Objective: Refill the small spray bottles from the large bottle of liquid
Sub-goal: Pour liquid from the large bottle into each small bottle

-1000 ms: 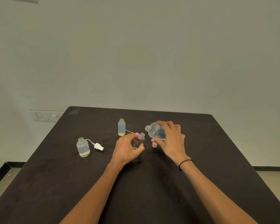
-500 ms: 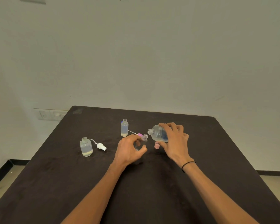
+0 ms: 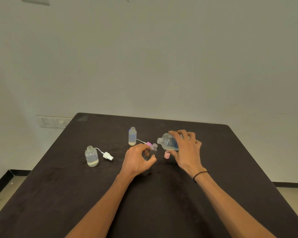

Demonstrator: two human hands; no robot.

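Near the desk's (image 3: 230,169) far edge, the right hand (image 3: 186,150) grips the tilted large bottle (image 3: 168,143) beside the narrow-necked small bottle (image 3: 150,152) held in left-hand fingers (image 3: 151,159); a misaligned pour could spill.

The scene is covered by 1 head-worn wide-angle view, aimed forward and down across the dark rectangular table (image 3: 230,169) toward the pale plain wall (image 3: 144,57). Both forearms are seen close, entering from the bottom edge.
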